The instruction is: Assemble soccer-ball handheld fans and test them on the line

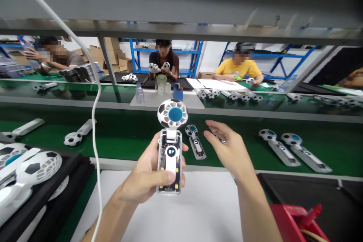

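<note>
The left hand (146,176) is closed in a grip, thumb (166,177) pressed across the front, fingertips (183,162) curling round from behind. The right hand (228,147) (bare, like the other) points leftward, thumb and fingers parted, its forearm (256,204) slanting up from the lower right.

The fan (171,149) at the centre looks like smooth, glossy plastic, its handle front clear. Green belt surfaces (119,136) across the middle have a soft sheen; the sheet (184,211) at bottom centre looks smooth and matt, the bin (292,215) lower right glossy red plastic.
</note>
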Available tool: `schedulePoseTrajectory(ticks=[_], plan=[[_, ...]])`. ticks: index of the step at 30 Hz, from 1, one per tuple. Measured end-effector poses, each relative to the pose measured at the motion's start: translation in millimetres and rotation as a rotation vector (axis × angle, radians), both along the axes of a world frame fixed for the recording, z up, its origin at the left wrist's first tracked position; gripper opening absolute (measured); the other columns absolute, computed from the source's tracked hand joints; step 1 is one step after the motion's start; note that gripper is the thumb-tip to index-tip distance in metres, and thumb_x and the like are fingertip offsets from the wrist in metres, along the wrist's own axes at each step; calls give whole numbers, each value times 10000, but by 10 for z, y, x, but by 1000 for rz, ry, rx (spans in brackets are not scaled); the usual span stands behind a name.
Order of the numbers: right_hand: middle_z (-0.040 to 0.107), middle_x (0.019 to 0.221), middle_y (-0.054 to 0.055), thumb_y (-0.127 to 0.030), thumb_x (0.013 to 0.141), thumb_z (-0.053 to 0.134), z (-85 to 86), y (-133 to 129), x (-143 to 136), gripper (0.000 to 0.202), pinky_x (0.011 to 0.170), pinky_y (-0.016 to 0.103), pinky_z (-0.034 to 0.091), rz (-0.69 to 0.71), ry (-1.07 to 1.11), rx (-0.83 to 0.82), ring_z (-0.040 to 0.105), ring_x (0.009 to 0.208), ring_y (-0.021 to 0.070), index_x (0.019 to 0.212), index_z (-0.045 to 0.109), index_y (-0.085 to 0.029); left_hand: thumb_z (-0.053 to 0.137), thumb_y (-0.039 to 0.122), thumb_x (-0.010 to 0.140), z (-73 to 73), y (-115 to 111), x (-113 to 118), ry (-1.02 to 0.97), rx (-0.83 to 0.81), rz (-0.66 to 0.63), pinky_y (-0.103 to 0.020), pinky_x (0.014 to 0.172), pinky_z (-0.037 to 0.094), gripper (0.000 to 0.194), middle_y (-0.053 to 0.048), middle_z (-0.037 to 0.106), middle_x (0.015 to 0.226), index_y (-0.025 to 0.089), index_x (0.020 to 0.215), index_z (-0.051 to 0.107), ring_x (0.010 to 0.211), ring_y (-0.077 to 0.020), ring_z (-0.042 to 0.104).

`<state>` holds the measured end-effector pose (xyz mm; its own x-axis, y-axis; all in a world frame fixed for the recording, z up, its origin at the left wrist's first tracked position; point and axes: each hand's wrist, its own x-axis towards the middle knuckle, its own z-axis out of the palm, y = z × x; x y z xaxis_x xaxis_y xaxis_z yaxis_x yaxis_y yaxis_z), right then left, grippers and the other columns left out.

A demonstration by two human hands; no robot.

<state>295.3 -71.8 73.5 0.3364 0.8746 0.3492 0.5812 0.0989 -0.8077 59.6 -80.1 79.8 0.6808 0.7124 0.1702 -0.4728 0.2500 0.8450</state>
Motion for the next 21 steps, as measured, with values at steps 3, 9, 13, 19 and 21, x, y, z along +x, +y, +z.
schedulePoseTrajectory(ticks=[3,9,13,19,21], plan=[[693,1206,66,-445,907,598,74,-128,-232,347,965,401,505,142,76,64,644,1106,245,1171,682,-235,732,164,750,-2,-4,4,-32,-10,15,-315,629,502,507,-44,614,1014,247,1196,505,663,-145,633],[670,1202,41,-448,1006,481,175,-341,-592,329,940,329,508,458,215,92,636,1095,197,1225,647,-267,720,152,741,-30,-5,44,-50,-34,32,-301,590,517,548,-53,615,1058,258,1231,497,677,-149,636],[669,1115,33,-429,1015,478,174,-388,-669,319,872,290,520,521,250,81,654,980,166,1257,622,-280,700,155,756,-47,-18,51,-33,-47,17,-277,588,505,603,-23,632,877,259,1290,440,646,-148,635],[680,1085,42,-405,1002,509,176,-344,-682,301,916,321,508,518,250,15,645,1009,189,1227,631,-247,696,144,735,-48,-34,65,-19,-68,31,-272,588,506,614,-18,630,862,262,1274,427,650,-146,633],[678,1114,47,-404,998,516,187,-328,-667,304,915,320,506,518,236,14,643,1014,190,1222,636,-237,694,145,731,-54,-21,69,-21,-62,32,-267,580,504,619,-16,626,859,267,1275,425,649,-143,628]])
